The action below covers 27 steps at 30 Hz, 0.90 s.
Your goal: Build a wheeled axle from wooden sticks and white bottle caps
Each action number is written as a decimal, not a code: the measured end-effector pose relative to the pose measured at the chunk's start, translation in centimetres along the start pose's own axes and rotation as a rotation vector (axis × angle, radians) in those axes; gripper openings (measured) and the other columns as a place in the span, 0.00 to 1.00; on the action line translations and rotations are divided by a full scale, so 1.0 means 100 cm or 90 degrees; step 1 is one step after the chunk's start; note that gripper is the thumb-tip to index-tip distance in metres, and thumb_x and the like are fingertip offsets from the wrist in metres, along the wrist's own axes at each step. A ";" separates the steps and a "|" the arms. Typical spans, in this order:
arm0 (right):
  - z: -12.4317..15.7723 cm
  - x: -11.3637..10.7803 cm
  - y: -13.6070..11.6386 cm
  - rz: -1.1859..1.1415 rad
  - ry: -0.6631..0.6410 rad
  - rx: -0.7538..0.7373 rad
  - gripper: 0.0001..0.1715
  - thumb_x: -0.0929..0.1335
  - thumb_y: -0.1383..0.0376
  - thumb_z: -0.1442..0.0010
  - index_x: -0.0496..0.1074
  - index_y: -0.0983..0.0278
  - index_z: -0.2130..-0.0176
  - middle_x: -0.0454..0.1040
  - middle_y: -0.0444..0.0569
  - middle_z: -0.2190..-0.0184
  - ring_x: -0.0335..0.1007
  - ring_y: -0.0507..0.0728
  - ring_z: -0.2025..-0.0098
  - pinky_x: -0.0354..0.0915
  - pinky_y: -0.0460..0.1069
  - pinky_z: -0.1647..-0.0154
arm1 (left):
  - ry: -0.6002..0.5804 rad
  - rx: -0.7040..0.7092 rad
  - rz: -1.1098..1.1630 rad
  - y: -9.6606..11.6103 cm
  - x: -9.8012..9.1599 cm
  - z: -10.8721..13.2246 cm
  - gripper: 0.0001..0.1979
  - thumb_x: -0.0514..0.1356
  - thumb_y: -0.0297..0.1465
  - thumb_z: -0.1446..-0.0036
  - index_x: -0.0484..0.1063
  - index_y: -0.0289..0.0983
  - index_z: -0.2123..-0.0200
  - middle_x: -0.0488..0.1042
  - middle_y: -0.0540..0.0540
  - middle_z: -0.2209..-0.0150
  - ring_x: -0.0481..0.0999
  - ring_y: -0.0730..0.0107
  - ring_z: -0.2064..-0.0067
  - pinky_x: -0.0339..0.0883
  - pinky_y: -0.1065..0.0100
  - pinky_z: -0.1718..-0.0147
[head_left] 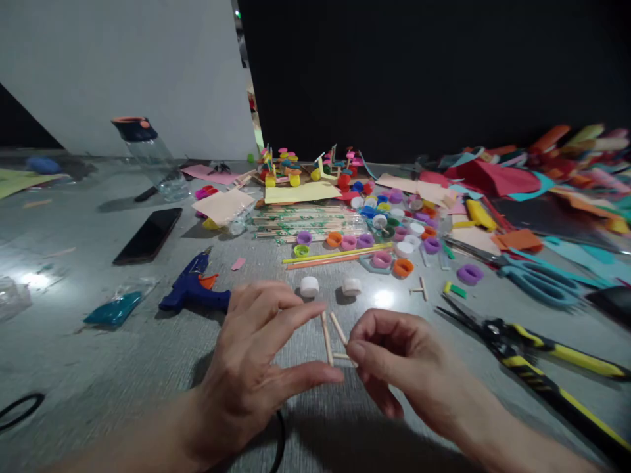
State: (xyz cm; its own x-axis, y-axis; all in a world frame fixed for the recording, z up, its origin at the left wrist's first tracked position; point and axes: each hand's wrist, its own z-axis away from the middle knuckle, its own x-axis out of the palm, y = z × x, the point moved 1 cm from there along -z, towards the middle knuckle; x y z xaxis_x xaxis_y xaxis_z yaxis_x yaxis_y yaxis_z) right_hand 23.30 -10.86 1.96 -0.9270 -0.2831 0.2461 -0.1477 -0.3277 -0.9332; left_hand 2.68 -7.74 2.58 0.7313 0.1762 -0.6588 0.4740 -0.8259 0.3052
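Observation:
My left hand spans a short wooden stick lengthwise, index fingertip at its far end and thumb at its near end. My right hand has thumb and fingers pinched on a second short stick, which slants towards the first. A short crosspiece runs from the first stick towards my right fingers, which hide its other end. Just beyond my hands stand two white bottle caps. Right of them lies a small joined stick piece.
On the left are a blue glue gun, a phone and a water bottle. Coloured caps and bagged sticks lie ahead. Pliers, scissors and paper scraps are on the right.

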 end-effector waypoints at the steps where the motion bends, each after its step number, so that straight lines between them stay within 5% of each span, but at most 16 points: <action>1: 0.000 0.001 0.003 -0.020 0.001 0.005 0.25 0.76 0.48 0.44 0.69 0.64 0.70 0.68 0.39 0.80 0.60 0.46 0.86 0.50 0.40 0.87 | 0.001 0.001 -0.002 0.000 0.000 0.000 0.28 0.70 0.47 0.46 0.74 0.39 0.47 0.75 0.45 0.59 0.72 0.57 0.54 0.65 0.57 0.53; 11: -0.004 0.007 0.015 -0.096 0.027 -0.019 0.24 0.78 0.50 0.44 0.70 0.65 0.72 0.66 0.38 0.82 0.55 0.44 0.85 0.51 0.39 0.86 | -0.005 0.007 -0.013 0.001 0.003 -0.002 0.27 0.69 0.47 0.45 0.73 0.38 0.47 0.75 0.45 0.60 0.72 0.58 0.55 0.63 0.58 0.54; 27: -0.002 0.009 0.005 -0.015 0.020 -0.007 0.29 0.77 0.45 0.45 0.69 0.65 0.73 0.63 0.38 0.82 0.51 0.45 0.83 0.48 0.42 0.84 | -0.032 0.038 0.014 0.003 0.003 -0.001 0.24 0.69 0.40 0.42 0.73 0.30 0.49 0.74 0.42 0.59 0.71 0.58 0.54 0.65 0.56 0.53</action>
State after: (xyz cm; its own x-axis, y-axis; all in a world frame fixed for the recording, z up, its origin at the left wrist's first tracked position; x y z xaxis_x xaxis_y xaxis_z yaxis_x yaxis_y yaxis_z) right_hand 22.34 -11.06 1.67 -0.9335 -0.2466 0.2603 -0.1735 -0.3246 -0.9298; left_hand 3.15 -7.88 2.55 0.7154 0.1315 -0.6862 0.4266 -0.8601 0.2799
